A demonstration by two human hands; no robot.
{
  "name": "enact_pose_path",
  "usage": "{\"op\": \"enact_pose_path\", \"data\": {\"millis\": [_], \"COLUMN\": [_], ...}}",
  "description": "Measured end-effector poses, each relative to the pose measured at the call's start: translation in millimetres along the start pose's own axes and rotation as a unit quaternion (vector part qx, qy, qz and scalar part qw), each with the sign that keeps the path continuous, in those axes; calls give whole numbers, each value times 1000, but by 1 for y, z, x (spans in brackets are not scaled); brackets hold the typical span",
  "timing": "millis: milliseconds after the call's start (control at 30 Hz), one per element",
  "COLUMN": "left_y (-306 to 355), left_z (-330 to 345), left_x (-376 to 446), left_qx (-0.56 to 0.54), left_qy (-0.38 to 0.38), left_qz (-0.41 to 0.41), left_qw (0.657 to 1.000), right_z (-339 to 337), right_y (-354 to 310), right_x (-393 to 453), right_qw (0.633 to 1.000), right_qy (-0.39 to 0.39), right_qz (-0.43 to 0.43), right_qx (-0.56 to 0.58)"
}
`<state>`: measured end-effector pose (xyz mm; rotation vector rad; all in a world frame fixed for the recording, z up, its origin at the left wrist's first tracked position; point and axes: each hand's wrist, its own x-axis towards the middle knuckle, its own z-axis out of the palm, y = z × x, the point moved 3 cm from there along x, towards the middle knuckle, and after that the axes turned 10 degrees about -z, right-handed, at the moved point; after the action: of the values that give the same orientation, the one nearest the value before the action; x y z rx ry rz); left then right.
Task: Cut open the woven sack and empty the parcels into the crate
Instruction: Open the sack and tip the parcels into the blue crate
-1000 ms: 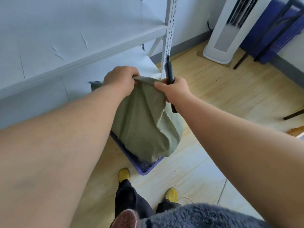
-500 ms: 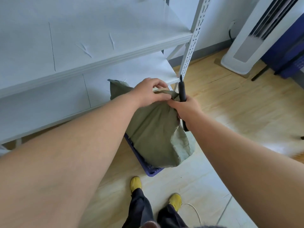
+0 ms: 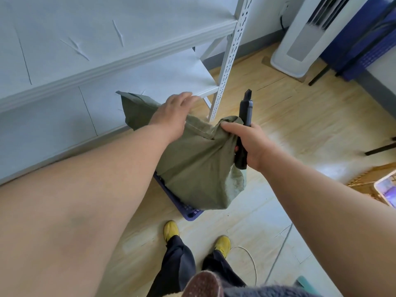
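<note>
The right hand [image 3: 248, 144] is clamped on two things at once: its fingers are curled round a dark utility knife [image 3: 245, 123], whose tip points up and away from the person, and its thumb and forefinger pinch a bunched fold of the green woven sack [image 3: 199, 168]. The left hand [image 3: 173, 112] lies further out, fingers fairly straight and spread over the sack's far upper part, resting on the cloth or just above it rather than gripping it; which, I cannot tell. The hands are apart, with a seam or hem of the sack running between them. The sack hangs below and in front of both hands, its long axis sloping from the far corner near the white shelf [image 3: 120, 58] down toward the person, and its lower end sags into the blue crate [image 3: 188, 211] on the floor. The right hand is the nearer to the bunched top edge. Only a corner and a side of the crate show; what lies in it is hidden by the sack, and no parcels are visible. A likely next move is to regrip the far side.
</note>
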<state>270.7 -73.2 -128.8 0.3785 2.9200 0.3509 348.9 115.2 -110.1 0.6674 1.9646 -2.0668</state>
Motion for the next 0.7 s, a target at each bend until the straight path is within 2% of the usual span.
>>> {"op": "enact_pose_path", "data": {"millis": [67,133,167,200,267,333,367,400,467,500,600,633,667,700], "left_y": [2,-7,-14,-21,-26,-19,-11,-2,12,14,17,15,14,12], "left_z": [5,10,8,3,-18,-41,-49,-52,-54,-61,-93,-96,-94,-86], "left_x": [4,2,0,-1,4,10,12,12,15,15,13,11,9,7], "left_qx": [108,199,193,148,-7,-143,-183,-192,-150,-146,-236,-249,-222,-159], "left_qy": [-72,-135,-136,-118,-28,100,131,123,55,60,200,193,144,64], "left_qz": [33,-20,-62,-106,-186,-192,-176,-157,-146,-152,-94,-77,-76,-89], "left_qw": [991,970,970,976,982,966,958,961,976,976,946,946,961,981], "right_z": [3,5,6,7,8,14,20,26,36,40,53,57,62,65], "right_y": [2,3,3,2,-2,-11,-17,-21,-23,-22,-27,-30,-33,-35], "right_x": [2,5,7,8,11,15,16,17,15,14,15,16,16,16], "right_qw": [999,997,996,996,997,997,996,994,994,994,989,987,988,989], "right_qy": [15,33,39,44,47,18,-6,-30,-42,-33,-34,-41,-46,-44], "right_qz": [19,33,32,25,-11,-62,-84,-97,-104,-108,-143,-147,-145,-139], "right_qx": [20,58,68,71,59,43,40,36,-1,-10,32,40,30,3]}}
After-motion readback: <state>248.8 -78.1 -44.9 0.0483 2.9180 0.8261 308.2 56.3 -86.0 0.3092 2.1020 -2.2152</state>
